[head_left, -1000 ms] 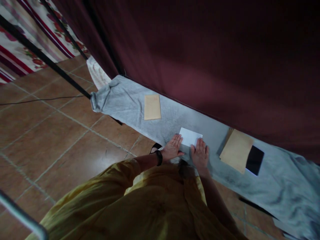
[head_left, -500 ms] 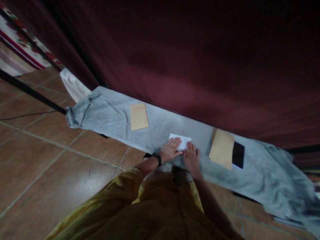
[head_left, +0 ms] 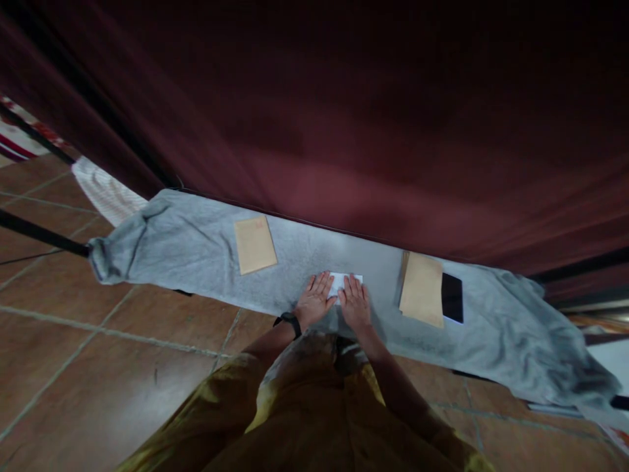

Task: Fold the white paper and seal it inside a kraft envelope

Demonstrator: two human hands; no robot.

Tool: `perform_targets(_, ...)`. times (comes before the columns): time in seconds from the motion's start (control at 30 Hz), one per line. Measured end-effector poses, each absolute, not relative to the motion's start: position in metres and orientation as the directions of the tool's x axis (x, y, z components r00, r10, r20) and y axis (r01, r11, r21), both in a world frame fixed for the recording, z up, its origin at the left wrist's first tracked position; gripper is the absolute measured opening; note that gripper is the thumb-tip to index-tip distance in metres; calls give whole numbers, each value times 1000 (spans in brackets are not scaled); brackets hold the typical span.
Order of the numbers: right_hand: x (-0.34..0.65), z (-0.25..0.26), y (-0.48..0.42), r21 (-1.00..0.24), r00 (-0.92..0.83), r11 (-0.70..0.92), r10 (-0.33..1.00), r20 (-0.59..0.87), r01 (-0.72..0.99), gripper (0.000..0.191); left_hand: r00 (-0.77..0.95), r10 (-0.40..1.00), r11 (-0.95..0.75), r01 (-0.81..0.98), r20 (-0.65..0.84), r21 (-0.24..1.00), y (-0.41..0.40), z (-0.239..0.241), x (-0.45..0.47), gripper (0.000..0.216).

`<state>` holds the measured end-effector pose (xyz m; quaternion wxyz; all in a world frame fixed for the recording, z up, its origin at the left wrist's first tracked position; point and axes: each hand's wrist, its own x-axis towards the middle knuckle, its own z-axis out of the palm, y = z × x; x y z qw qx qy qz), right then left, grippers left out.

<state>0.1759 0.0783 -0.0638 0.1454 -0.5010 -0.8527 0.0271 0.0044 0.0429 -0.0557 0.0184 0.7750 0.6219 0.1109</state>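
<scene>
Here, a long narrow counter draped in a grey cloth (head_left: 196, 242) runs from the middle left of the frame down toward the lower right, backed by a dark maroon curtain (head_left: 344, 118) that fills the whole upper half. Left of centre on the cloth lies a small tan envelope (head_left: 254, 244), well apart from the hands. Right of centre lies a larger tan envelope (head_left: 421, 288), and a black phone (head_left: 451, 297) sits just beside it on its right edge, touching or slightly overlapping it. A black pole (head_left: 42, 233) crosses the tiled floor (head_left: 98, 341) at the left, ending near the bunched end of the cloth. Nothing lies between the hands and either envelope.

At the centre of the frame a small white folded paper (head_left: 340, 283) lies flat on the cloth, between the two envelopes and near the counter's front edge. Only a strip of it shows; its long axis seems to run along the counter, left to right in the frame.

The left hand (head_left: 314, 298), with a black wristband (head_left: 289, 321) on its wrist, is flat with fingers spread, pressing on the paper's left part. The right hand (head_left: 356, 305) is likewise flat and open, palm down on the paper's right part. Neither grips anything.
</scene>
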Motion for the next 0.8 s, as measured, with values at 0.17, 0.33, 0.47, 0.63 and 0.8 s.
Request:
perform_targets(0.17,205,-67,76,-194,-381,427,894,235,883,54,152,972,-188,960,178,209,34,-53,-8,64)
perform_targets(0.33,212,-62,71,-218,-316,368,918,240,904,54,71,985,-104,972,159,213,35,-49,-3,59)
perform_targets(0.47,190,-51,70,-262,-251,308,940,230,915,52,56,979,-99,971,195,217,43,-49,22,59)
perform_targets(0.63,170,-51,59,-300,-451,494,869,204,816,51,150,976,-182,959,157,216,44,-56,43,60)
perform_targets(0.8,198,-63,49,-240,-404,459,881,246,856,53,137,976,-172,962,170,214,38,-55,27,58)
